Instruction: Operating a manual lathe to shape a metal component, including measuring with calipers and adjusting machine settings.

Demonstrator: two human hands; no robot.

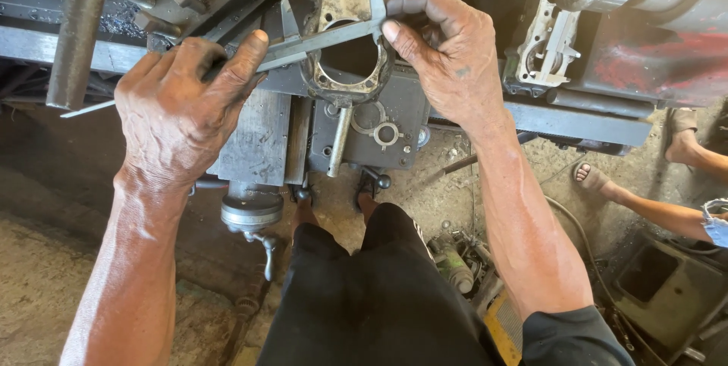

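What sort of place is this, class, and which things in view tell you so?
Probably a machine or metalworking shop: the hands hold a caliper across a ring-shaped metal casting, on a grimy lathe-like machine with a handwheel.

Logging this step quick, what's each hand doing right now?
Left hand: closed on the beam of the grey steel vernier caliper.
Right hand: pinching the caliper's jaw end over the round metal casting.

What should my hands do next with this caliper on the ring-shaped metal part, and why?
Probably ease the slide with the left hand until the jaws seat on the rim of the ring-shaped part. The caliper lies tilted across the bore, and the right hand already pinches its jaw end against the far rim, so squaring it up looks like the likely next step.
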